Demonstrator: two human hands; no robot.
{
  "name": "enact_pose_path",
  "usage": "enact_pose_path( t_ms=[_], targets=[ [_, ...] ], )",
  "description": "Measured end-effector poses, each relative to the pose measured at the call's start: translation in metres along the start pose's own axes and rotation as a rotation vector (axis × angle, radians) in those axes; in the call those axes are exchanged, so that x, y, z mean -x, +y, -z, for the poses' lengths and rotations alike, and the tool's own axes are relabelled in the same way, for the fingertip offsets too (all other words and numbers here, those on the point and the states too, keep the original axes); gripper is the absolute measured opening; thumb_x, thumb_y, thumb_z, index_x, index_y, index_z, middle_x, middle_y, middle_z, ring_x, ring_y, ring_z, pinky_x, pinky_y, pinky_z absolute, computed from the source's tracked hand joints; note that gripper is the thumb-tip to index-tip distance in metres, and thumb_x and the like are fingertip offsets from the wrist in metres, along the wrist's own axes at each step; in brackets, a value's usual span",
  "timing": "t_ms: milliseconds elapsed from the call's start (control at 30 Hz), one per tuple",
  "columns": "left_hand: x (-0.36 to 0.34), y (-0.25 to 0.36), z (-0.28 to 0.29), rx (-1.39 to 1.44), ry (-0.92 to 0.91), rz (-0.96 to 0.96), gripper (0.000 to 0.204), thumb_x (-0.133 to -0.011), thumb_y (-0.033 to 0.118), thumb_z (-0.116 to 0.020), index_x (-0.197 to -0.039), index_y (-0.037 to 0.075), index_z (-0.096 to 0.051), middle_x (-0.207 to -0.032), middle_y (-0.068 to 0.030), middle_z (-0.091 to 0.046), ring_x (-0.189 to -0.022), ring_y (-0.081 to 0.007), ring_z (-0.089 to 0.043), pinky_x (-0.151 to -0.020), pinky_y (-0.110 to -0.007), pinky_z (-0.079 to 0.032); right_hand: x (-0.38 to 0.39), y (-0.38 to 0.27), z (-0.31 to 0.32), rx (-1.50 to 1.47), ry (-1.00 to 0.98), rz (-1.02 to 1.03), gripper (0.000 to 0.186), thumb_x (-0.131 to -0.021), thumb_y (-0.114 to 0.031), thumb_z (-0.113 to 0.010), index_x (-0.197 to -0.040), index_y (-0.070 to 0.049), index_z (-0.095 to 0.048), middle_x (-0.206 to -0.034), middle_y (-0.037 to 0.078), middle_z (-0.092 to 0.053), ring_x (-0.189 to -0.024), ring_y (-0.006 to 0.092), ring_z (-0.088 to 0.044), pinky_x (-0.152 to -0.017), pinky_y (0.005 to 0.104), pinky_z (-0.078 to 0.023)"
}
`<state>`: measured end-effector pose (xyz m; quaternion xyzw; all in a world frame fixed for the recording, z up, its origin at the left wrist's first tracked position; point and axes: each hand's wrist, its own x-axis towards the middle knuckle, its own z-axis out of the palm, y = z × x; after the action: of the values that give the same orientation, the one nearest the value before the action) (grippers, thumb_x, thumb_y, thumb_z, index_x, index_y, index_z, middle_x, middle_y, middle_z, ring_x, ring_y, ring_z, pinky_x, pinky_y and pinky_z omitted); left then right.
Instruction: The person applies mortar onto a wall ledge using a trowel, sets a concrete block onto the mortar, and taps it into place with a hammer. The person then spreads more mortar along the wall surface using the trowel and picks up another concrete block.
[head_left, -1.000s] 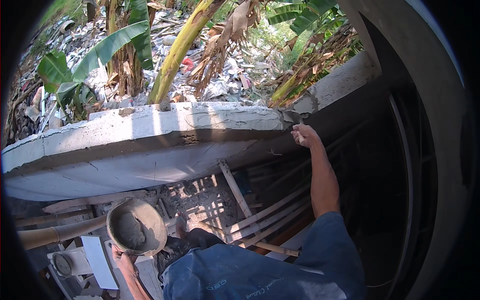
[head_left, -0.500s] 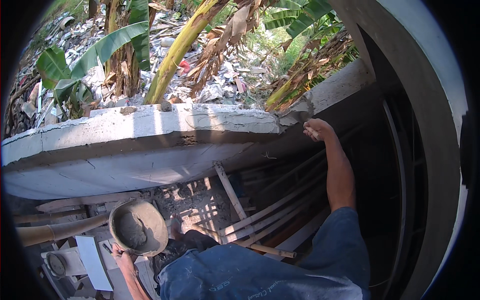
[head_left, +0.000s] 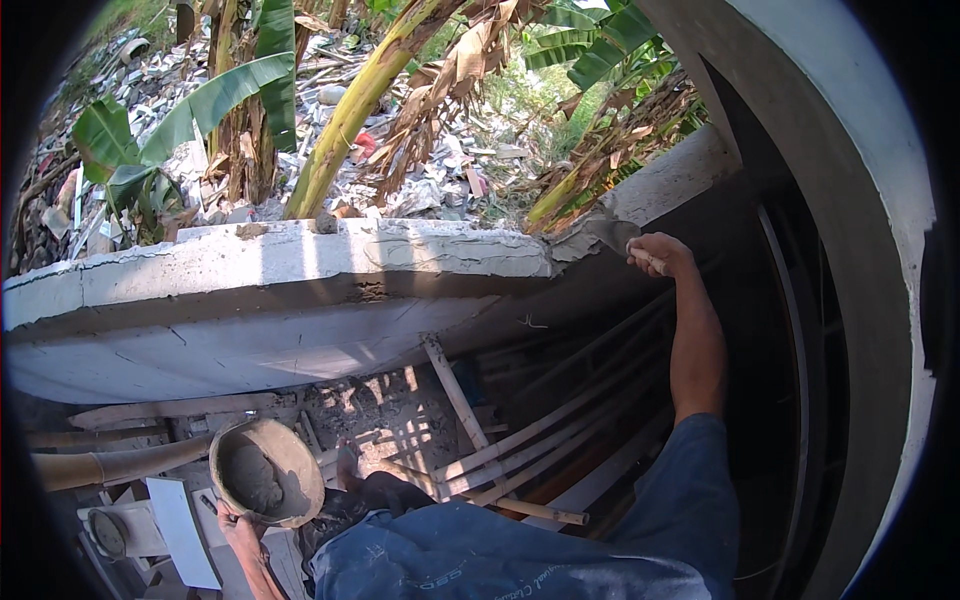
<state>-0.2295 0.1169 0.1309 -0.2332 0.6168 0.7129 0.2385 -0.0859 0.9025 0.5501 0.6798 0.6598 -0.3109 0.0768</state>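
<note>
My right hand (head_left: 660,255) is closed round the pale handle of a trowel (head_left: 616,233). The trowel's blade lies against the wet grey mortar (head_left: 575,243) at the corner where two stretches of the wall top (head_left: 310,247) meet. Low on the left, my left hand (head_left: 240,522) grips the rim of a round bowl (head_left: 305,478). A lump of grey mortar (head_left: 250,478) sits in that bowl, which is tilted a little. Smeared mortar also shows along the wall top left of the corner.
Beyond the wall stand banana plants (head_left: 345,120) over a slope of rubble (head_left: 420,170). Below are bamboo poles (head_left: 500,450), a white board (head_left: 183,530) and a thick pole (head_left: 130,462) at the left. A curved concrete edge (head_left: 850,150) rises on the right.
My right hand has moved a little to the right with the trowel, and more of its blade shows. The bowl in my left hand has shifted slightly left and tilted.
</note>
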Motion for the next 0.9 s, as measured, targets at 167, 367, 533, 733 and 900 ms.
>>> enact_pose_path(
  t_ms=[167,367,533,733,900],
  targets=[
    [0.003,-0.002,0.002,-0.025,-0.018,-0.002,0.028,-0.07,-0.008,-0.049,-0.083,0.015,-0.039,-0.072,0.0015,-0.045,-0.053,-0.0099,-0.047,-0.047,-0.027,-0.048,0.005,0.004,0.019,-0.149,-0.081,-0.055,0.039,-0.105,-0.035,-0.044,-0.094,0.0,-0.056,-0.064,-0.003,-0.051,-0.043,0.0015,-0.043,-0.032,0.0167,-0.031],
    [0.0,-0.006,-0.008,-0.057,-0.02,0.02,0.027,-0.071,-0.009,-0.048,-0.082,0.015,-0.04,-0.072,0.0014,-0.048,-0.054,-0.0107,-0.049,-0.047,-0.027,-0.047,0.024,0.023,0.035,-0.186,-0.014,0.054,0.036,-0.103,-0.031,-0.047,-0.092,0.001,-0.058,-0.064,-0.001,-0.051,-0.044,0.004,-0.044,-0.035,0.0192,-0.033],
    [0.007,-0.003,-0.028,0.047,0.039,0.04,0.025,-0.074,-0.008,-0.05,-0.084,0.014,-0.044,-0.075,0.0,-0.051,-0.055,-0.0115,-0.054,-0.047,-0.027,-0.052,0.074,0.054,0.03,-0.18,0.18,0.155,0.04,-0.103,-0.035,-0.048,-0.091,0.001,-0.06,-0.065,0.0,-0.053,-0.047,0.0075,-0.049,-0.039,0.0237,-0.039],
    [0.015,-0.025,-0.022,0.112,0.03,-0.053,0.026,-0.073,-0.015,-0.052,-0.081,0.01,-0.048,-0.078,-0.0007,-0.057,-0.066,-0.0109,-0.057,-0.06,-0.027,-0.052,0.166,0.094,-0.082,-0.377,0.205,0.397,0.045,-0.105,-0.043,-0.045,-0.106,-0.001,-0.062,-0.064,-0.004,-0.052,-0.046,0.0033,-0.049,-0.036,0.0206,-0.04],
    [0.025,-0.033,-0.058,0.027,0.143,0.016,0.025,-0.074,-0.012,-0.059,-0.079,0.01,-0.05,-0.075,0.0,-0.055,-0.066,-0.0112,-0.053,-0.058,-0.027,-0.046,0.172,0.148,-0.188,-0.581,-0.513,0.358,0.048,-0.106,-0.043,-0.041,-0.111,0.002,-0.059,-0.061,0.0,-0.053,-0.038,0.0067,-0.048,-0.03,0.0227,-0.038]
  ],
)
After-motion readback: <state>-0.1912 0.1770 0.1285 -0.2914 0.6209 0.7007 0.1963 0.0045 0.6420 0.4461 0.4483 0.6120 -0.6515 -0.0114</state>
